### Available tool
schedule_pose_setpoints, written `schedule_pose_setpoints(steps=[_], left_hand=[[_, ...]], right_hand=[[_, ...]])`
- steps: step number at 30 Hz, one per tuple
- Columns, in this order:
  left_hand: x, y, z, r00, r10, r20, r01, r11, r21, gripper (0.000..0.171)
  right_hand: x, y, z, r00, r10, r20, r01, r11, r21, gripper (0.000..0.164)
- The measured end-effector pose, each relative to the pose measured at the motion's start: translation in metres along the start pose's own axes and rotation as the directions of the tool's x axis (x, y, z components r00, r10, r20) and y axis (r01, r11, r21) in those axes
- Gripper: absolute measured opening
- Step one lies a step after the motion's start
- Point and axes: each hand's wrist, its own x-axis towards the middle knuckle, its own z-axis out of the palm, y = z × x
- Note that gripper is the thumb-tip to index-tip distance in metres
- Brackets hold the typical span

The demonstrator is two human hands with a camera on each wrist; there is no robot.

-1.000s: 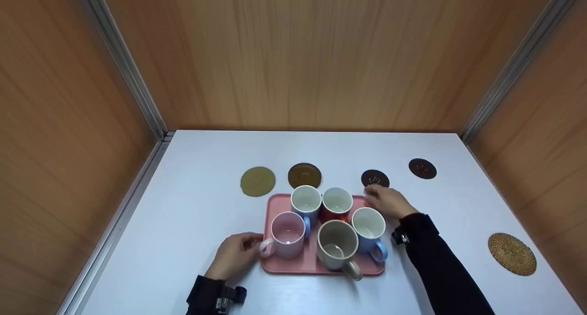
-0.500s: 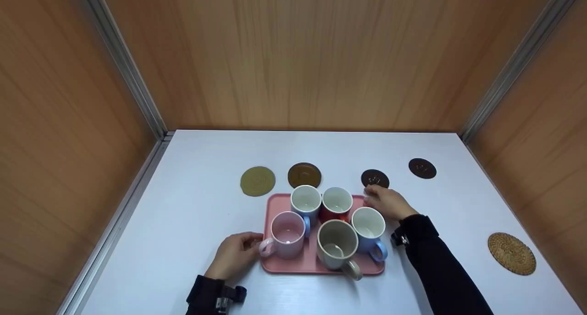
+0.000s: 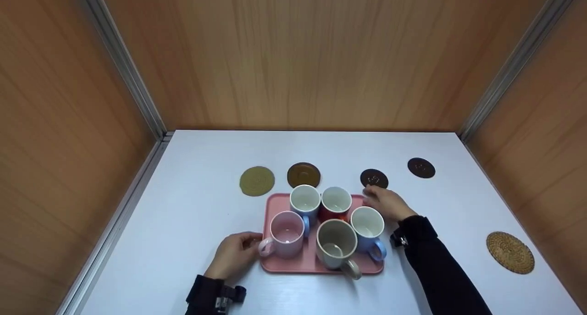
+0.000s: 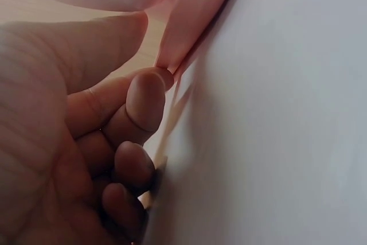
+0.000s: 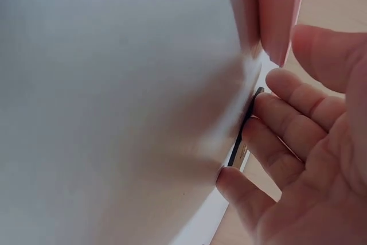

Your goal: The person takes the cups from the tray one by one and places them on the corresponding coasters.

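Pink serving tray [image 3: 277, 207], at the head view's 6 o'clock, hasn't visibly moved, suggesting a pause; at its 8 o'clock the half-curled left hand [image 3: 235, 255] touches it, pinch unclear; at 2 o'clock the loosely spread right hand [image 3: 387, 202] holds nothing.

Your left hand [image 3: 235, 255] curls its fingers loosely, thumb apart; your right hand [image 3: 388, 202] reaches farther forward, fingers slightly bent.
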Motion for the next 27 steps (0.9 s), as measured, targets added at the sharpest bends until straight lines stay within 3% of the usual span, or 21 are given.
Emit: schedule_pose_setpoints(steps=[12, 23, 27], left_hand=[[0.0040, -0.0051, -0.0008, 1.000, -0.002, -0.004, 0.002, 1.000, 0.005, 0.028], [0.0018, -0.0026, -0.0034, 0.998, -0.057, 0.007, 0.057, 0.998, -0.026, 0.029], [0.0001, -0.0029, -0.0042, 0.999, -0.035, 0.006, 0.035, 0.999, -0.017, 0.029]], right_hand=[[0.0050, -0.0013, 0.0064, 1.000, -0.002, -0.009, 0.002, 1.000, -0.003, 0.043], [0.0038, -0.0072, 0.0029, 1.000, 0.005, -0.005, -0.005, 1.000, 0.018, 0.043], [0.0031, -0.0084, 0.0025, 1.000, 0.013, 0.001, -0.013, 1.000, 0.024, 0.042]])
